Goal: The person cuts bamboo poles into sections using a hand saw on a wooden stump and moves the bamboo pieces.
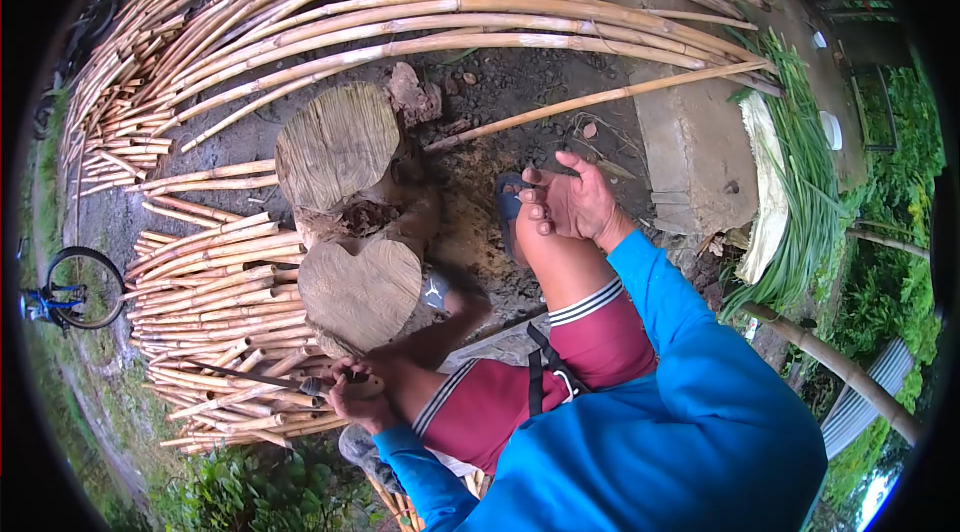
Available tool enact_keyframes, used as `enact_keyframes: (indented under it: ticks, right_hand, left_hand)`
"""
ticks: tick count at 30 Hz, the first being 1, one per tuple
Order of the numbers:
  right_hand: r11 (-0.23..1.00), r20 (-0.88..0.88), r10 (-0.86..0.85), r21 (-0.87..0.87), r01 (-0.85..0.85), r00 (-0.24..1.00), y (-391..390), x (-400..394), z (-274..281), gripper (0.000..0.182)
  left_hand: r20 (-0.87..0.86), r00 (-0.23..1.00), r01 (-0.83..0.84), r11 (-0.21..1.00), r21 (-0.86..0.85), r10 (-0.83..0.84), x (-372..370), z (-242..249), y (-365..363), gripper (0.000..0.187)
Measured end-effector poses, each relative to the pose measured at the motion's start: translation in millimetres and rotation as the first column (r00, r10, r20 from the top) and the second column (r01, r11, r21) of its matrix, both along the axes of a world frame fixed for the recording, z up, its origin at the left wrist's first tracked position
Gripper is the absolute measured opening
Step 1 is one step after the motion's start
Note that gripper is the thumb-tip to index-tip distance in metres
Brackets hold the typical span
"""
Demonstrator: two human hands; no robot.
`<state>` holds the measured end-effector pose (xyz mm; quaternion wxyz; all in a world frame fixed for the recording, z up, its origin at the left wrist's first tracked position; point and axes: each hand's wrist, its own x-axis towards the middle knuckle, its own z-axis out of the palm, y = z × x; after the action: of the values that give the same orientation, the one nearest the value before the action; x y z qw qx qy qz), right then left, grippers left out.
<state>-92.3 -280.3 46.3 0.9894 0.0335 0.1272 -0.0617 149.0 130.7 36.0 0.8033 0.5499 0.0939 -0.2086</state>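
Note:
My left hand [358, 398] is closed around the handle of a long knife, its dark narrow blade [245, 373] pointing left over the piled bamboo pieces [215, 307]. It is beside my left knee. My right hand [572, 200] is held palm up above my right knee, fingers loosely curled and apart, with nothing in it. Between my legs and the bamboo stands a forked tree stump with two sawn faces, an upper face [335, 147] and a lower face [360, 294]. A single bamboo pole [590, 104] lies on the ground ahead, its near end close to the stump.
Long bamboo poles [480, 4] lie across the far side, with more cut pieces [125, 92] at the upper left. Long green leaves [805, 172] and a pale strip [765, 187] rest on a concrete slab [690, 147] at right. A bicycle wheel [85, 287] shows at left.

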Motion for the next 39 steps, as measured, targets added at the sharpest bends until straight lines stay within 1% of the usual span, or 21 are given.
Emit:
enact_keyframes:
  ticks: [3,5,6,7,9,11,12,13,14,15,16,18,19,21,25,28,31,32,35,37,39]
  right_hand:
    - [0.997,-0.003,0.071,-0.025,-0.071,0.997,-28,25,-18,0.054]
    - [0.978,-0.096,0.079,-0.187,-0.096,0.992,-56,42,-50,0.052]
    - [0.93,-0.27,0.067,-0.333,-0.158,0.961,-72,50,-68,0.051]
    - [0.933,-0.27,0.064,-0.325,-0.153,0.961,-89,52,-84,0.051]
    - [0.607,-0.614,-0.057,-0.647,-0.461,0.787,-117,62,-116,0.047]
    - [0.362,-0.646,-0.233,-0.752,-0.551,0.727,-142,59,-137,0.042]
    - [0.159,-0.691,-0.25,-0.72,-0.675,0.678,-162,68,-137,0.042]
    - [-0.052,-0.714,-0.282,-0.655,-0.754,0.64,-183,76,-141,0.043]
    - [-0.402,-0.507,-0.498,-0.584,-0.706,0.703,-203,76,-187,0.046]
    - [-0.447,-0.51,-0.549,-0.491,-0.748,0.663,-216,84,-175,0.048]
    - [-0.462,-0.523,-0.614,-0.369,-0.806,0.591,-228,96,-164,0.05]
    - [-0.552,-0.387,-0.681,-0.287,-0.783,0.622,-252,109,-157,0.053]
    - [-0.554,-0.376,-0.722,-0.189,-0.811,0.581,-260,120,-150,0.053]
    - [-0.643,-0.329,-0.696,-0.109,-0.758,0.638,-290,126,-162,0.056]
    - [-0.602,-0.493,-0.726,0.116,-0.79,0.48,-313,139,-176,0.067]
    - [-0.584,-0.485,-0.753,0.184,-0.79,0.444,-313,151,-183,0.063]
    - [-0.524,-0.64,-0.675,0.066,-0.849,0.367,-310,154,-185,0.05]
    - [-0.541,-0.59,-0.696,0.056,-0.839,0.41,-304,150,-186,0.043]
    - [-0.606,-0.727,-0.494,-0.106,-0.788,0.477,-295,130,-180,0.042]
    - [-0.461,-0.874,-0.247,-0.273,-0.844,0.418,-281,119,-151,0.039]
    - [-0.381,-0.773,-0.205,-0.502,-0.776,0.601,-259,93,-138,0.038]
  left_hand:
    - [-0.078,0.996,-0.047,0.998,-0.03,0.044,3,-3,2,0.028]
    - [-0.056,0.997,-0.048,0.999,-0.022,0.047,3,2,-6,0.025]
    - [-0.058,0.997,-0.045,0.999,-0.009,0.044,3,7,-11,0.024]
    - [-0.06,0.997,-0.043,0.999,0.005,0.043,3,9,-13,0.023]
    - [-0.069,0.996,-0.054,0.998,0.032,0.057,9,1,-12,0.023]
    - [-0.075,0.993,-0.083,0.993,0.087,0.089,13,-1,-11,0.024]
    - [-0.119,0.975,-0.18,0.98,0.088,0.19,17,-7,-10,0.024]
    - [-0.108,0.977,-0.166,0.971,0.17,0.186,15,8,-27,0.019]
    - [-0.043,0.985,-0.153,0.966,0.209,0.166,18,11,-33,0.017]
    - [0.016,0.99,-0.139,0.958,0.25,0.139,20,10,-34,0.016]
    - [0.049,0.996,-0.086,0.972,0.218,0.077,23,5,-28,0.016]
    - [0.087,0.992,-0.111,0.95,0.292,0.089,25,3,-30,0.014]
    - [0.096,0.99,-0.13,0.931,0.341,0.103,25,4,-31,0.014]
    - [0.108,0.988,-0.141,0.912,0.384,0.108,25,5,-33,0.015]
    - [0.135,0.982,-0.177,0.877,0.446,0.129,23,2,-36,0.013]
    - [0.127,0.98,-0.196,0.864,0.463,0.154,24,1,-40,0.013]
    - [0.117,0.98,-0.197,0.849,0.49,0.16,23,2,-42,0.013]
    - [0.125,0.979,-0.201,0.854,0.48,0.16,24,2,-42,0.014]
    - [0.121,0.973,-0.23,0.841,0.49,0.195,22,6,-48,0.015]
    - [0.114,0.965,-0.261,0.826,0.499,0.235,22,8,-56,0.014]
    - [0.114,0.97,-0.242,0.835,0.493,0.214,22,10,-56,0.013]
